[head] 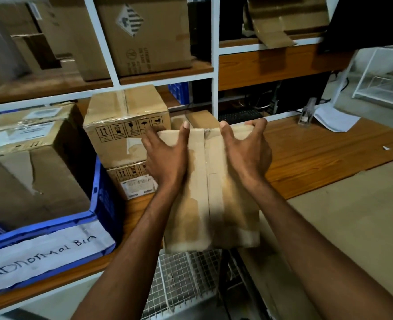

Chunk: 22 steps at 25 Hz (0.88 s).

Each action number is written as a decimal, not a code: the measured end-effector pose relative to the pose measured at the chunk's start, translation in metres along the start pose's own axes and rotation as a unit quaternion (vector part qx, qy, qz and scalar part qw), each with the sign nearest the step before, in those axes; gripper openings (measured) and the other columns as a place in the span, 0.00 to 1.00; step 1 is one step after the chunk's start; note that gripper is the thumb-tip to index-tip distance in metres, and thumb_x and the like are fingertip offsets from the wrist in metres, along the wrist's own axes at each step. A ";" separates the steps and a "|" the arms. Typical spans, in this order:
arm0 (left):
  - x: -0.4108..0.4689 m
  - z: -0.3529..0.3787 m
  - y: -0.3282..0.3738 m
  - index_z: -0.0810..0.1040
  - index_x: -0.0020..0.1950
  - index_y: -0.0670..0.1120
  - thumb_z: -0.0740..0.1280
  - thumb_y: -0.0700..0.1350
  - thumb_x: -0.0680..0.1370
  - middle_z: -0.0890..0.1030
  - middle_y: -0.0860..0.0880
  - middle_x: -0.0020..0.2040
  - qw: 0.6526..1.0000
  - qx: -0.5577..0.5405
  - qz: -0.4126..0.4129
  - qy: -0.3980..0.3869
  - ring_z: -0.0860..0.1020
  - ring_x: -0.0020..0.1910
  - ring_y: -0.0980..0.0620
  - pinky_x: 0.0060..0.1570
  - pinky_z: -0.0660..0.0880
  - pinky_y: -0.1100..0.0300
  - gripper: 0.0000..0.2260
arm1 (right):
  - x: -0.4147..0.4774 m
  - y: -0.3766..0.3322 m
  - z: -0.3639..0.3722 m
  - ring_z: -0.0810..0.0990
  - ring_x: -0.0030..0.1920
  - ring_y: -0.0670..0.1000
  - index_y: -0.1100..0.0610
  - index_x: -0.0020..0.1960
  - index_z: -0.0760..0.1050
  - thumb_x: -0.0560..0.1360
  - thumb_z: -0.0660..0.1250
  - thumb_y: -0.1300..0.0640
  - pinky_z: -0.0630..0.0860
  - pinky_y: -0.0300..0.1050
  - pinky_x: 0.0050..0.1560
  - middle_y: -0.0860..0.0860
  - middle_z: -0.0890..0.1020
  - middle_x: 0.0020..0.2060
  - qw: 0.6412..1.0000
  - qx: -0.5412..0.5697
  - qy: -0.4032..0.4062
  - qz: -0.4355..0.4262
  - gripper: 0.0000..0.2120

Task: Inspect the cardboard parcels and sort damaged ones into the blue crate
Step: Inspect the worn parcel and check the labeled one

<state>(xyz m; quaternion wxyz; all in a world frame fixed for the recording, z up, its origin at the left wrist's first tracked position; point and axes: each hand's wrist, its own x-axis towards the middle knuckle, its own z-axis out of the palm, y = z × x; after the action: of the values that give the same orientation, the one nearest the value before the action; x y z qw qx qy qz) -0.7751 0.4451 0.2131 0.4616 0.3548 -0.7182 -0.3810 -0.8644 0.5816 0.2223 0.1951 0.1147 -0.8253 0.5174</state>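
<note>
My left hand (166,158) and right hand (248,153) are bare, nails cut short; my forearms (131,229) are uncovered as far as they show.

A flat brown parcel (211,192) is held up in the middle. It is gripped near its far edge by the left hand (165,158) and the right hand (246,151). Tape is stuck down its middle, and dark stains are seen on it. At the left a blue crate (103,204) is set, with "Abnormal Bin" written on its front. A big parcel (29,162) with a torn, dented side is packed inside. Just beside the crate, an upper parcel (126,121) is stacked on a lower parcel (133,181).
</note>
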 end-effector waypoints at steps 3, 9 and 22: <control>-0.002 0.004 0.006 0.67 0.70 0.50 0.66 0.74 0.74 0.72 0.50 0.67 0.999 0.044 0.011 0.006 0.72 0.63 0.50 0.66 0.70 0.43 0.36 | 0.000 -0.007 0.000 0.78 0.43 0.51 0.50 0.62 0.67 0.71 0.69 0.28 0.68 0.44 0.39 0.45 0.79 0.45 1.000 -0.025 0.004 0.012 0.32; 0.001 0.012 0.002 0.61 0.77 0.45 0.63 0.80 0.69 0.63 0.41 0.77 0.988 0.149 0.022 -0.030 0.60 0.77 0.42 0.77 0.53 0.42 0.51 | -0.005 -0.003 0.005 0.82 0.51 0.58 0.50 0.65 0.62 0.63 0.64 0.17 0.75 0.49 0.44 0.53 0.82 0.57 0.994 -0.105 -0.017 -0.020 0.46; -0.001 -0.013 -0.027 0.63 0.74 0.55 0.74 0.58 0.76 0.74 0.53 0.67 0.992 -0.031 0.093 -0.079 0.76 0.62 0.54 0.62 0.76 0.51 0.31 | -0.002 0.031 -0.012 0.78 0.60 0.50 0.44 0.79 0.60 0.78 0.71 0.40 0.69 0.41 0.53 0.50 0.79 0.67 0.994 0.004 -0.097 -0.054 0.35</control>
<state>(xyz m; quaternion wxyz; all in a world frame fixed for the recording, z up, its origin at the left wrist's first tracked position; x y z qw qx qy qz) -0.7580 0.4310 0.1927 0.4475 0.2407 -0.7705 -0.3849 -0.8722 0.6058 0.2010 0.1413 0.2100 -0.8310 0.4955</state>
